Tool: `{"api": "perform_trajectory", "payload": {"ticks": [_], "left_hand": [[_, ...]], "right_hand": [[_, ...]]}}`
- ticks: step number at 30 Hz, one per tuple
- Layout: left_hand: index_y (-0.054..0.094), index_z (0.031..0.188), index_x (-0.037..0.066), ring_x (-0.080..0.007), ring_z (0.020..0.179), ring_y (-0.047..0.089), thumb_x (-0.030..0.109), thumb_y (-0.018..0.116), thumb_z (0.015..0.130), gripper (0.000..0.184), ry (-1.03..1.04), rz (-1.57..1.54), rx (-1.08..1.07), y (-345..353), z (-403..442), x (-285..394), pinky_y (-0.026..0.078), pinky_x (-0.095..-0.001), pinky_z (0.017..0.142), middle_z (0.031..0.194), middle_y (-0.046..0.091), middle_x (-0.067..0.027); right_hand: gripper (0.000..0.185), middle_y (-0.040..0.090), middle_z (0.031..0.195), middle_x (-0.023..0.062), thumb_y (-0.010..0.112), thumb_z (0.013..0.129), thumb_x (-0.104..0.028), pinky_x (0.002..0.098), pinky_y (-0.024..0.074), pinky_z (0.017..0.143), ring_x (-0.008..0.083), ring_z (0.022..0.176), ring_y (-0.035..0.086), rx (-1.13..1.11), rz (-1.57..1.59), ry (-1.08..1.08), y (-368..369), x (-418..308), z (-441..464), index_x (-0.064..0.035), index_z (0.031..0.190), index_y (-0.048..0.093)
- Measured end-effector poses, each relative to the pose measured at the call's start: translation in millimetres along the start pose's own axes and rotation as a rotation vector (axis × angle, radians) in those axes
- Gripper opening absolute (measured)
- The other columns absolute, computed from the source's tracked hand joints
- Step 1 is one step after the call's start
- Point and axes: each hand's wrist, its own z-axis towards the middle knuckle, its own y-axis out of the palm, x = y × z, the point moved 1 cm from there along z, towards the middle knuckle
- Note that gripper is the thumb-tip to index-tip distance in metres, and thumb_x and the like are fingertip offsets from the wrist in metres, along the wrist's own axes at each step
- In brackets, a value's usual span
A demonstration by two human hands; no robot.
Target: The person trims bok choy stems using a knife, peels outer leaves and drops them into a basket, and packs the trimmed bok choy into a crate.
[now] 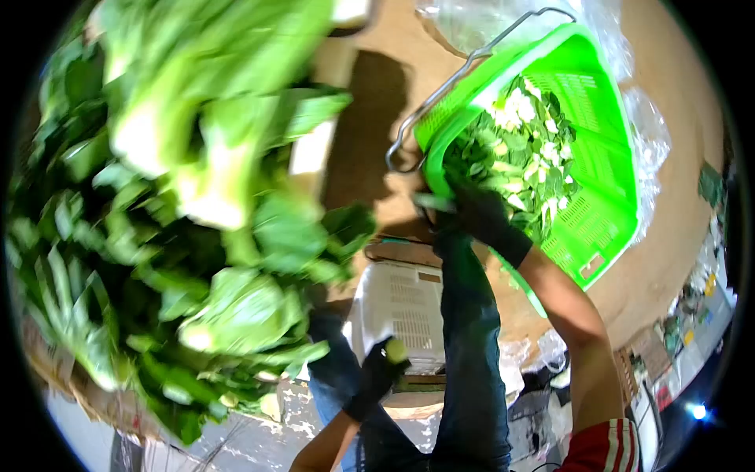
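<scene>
My left hand [382,373], in a dark glove, is low in the middle of the head view. It is closed around a pale green vegetable piece [395,351] whose round end faces up. My right hand [481,211], also gloved and blurred, is at the near left rim of a bright green plastic basket [605,197]. A narrow pale blade-like object [434,203] sticks out to the left of its fingers; blur hides its exact kind. Inside the basket lie trimmed leaves and pale stem pieces [535,149].
A large heap of leafy green heads [236,307] fills the left side. A white plastic basket [401,315] stands between my legs. The green basket's metal handle [448,82] hangs over its left side. Clear plastic bags [649,149] lie around it on the brown floor covering [668,118].
</scene>
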Motion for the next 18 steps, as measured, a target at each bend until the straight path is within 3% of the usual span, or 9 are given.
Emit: {"api": "perform_trajectory", "payload": {"ticks": [2,6,8,9,10,11,13,15,18], "left_hand": [[0.044,0.123,0.001,-0.0239,0.092,0.058,0.016,0.074,0.071,0.062,0.188,0.05,-0.027,16,-26,44,0.048,-0.0352,0.078,0.106,0.057,-0.0168],[0.044,0.123,0.0,-0.0262,0.109,0.052,0.02,0.074,0.069,0.065,0.74,0.34,-0.01,33,-262,167,0.04,-0.0393,0.094,0.118,0.053,-0.0182],[0.042,0.124,-0.001,-0.0304,0.11,0.051,0.021,0.073,0.07,0.067,0.485,-0.379,-0.346,-73,-195,130,0.039,-0.0397,0.095,0.12,0.051,-0.0189],[0.042,0.124,-0.001,-0.031,0.109,0.051,0.022,0.073,0.07,0.066,0.619,-0.43,-0.208,-124,-204,139,0.04,-0.04,0.094,0.119,0.051,-0.0194],[0.042,0.123,-0.001,-0.0317,0.108,0.051,0.024,0.073,0.07,0.066,0.75,-0.462,-0.059,-176,-216,149,0.04,-0.0402,0.093,0.119,0.05,-0.02],[0.043,0.123,-0.001,-0.0316,0.107,0.051,0.026,0.073,0.07,0.066,1.037,-0.298,0.268,-213,-223,149,0.042,-0.0408,0.091,0.117,0.05,-0.0206],[0.044,0.122,0.0,-0.0322,0.105,0.051,0.02,0.072,0.07,0.062,0.936,-0.021,0.751,-244,-282,239,0.041,-0.0434,0.09,0.112,0.051,-0.0197],[0.044,0.122,0.001,-0.035,0.103,0.05,0.015,0.069,0.07,0.059,0.92,0.611,1.082,-308,-272,283,0.037,-0.0465,0.09,0.109,0.052,-0.0199],[0.036,0.13,0.003,-0.0363,0.11,0.043,0.017,0.07,0.068,0.072,0.873,0.554,1.011,-352,-197,280,0.032,-0.0474,0.096,0.12,0.046,-0.0208]], "right_hand": [[0.048,0.057,0.08,0.0139,0.055,0.075,-0.023,0.0435,0.0451,0.051,0.031,0.065,0.058,-0.299,0.007,-0.015,14,-16,3,-0.0104,0.12,0.046],[0.051,0.058,0.081,0.0152,0.06,0.075,-0.029,0.0433,0.0453,0.052,0.0315,0.063,0.058,-0.115,-0.044,-0.282,-101,-80,-147,-0.0069,0.12,0.048],[0.047,0.057,0.089,0.0199,0.057,0.078,-0.025,0.0422,0.0462,0.059,0.0328,0.075,0.058,-0.175,-0.235,-0.181,-109,-84,-156,-0.0054,0.12,0.048],[0.045,0.056,0.093,0.0224,0.056,0.079,-0.023,0.0419,0.0464,0.063,0.032,0.083,0.057,-0.188,-0.31,-0.143,-107,-98,-162,-0.0047,0.12,0.048],[0.042,0.055,0.093,0.0212,0.059,0.078,-0.021,0.0408,0.0457,0.065,0.0291,0.083,0.056,-0.335,0.347,0.54,-101,-112,-183,-0.0036,0.115,0.049],[0.031,0.056,0.089,0.0194,0.059,0.078,-0.02,0.0384,0.0446,0.065,0.0279,0.078,0.055,-0.381,-0.374,0.065,-103,-123,-204,-0.0033,0.103,0.054],[0.025,0.061,0.082,0.0199,0.057,0.075,-0.026,0.0415,0.0446,0.066,0.0336,0.075,0.059,-0.251,0.055,0.26,-130,-139,-224,-0.0046,0.086,0.062],[0.018,0.056,0.069,0.0175,0.055,0.077,-0.022,0.0411,0.0405,0.057,0.0328,0.063,0.053,-0.374,-0.094,0.223,-163,-168,-249,-0.004,0.076,0.057],[0.019,0.053,0.065,0.0148,0.053,0.08,-0.024,0.0428,0.0396,0.056,0.031,0.061,0.052,-0.225,-0.296,0.161,-197,-179,-275,-0.0063,0.072,0.054]]}}
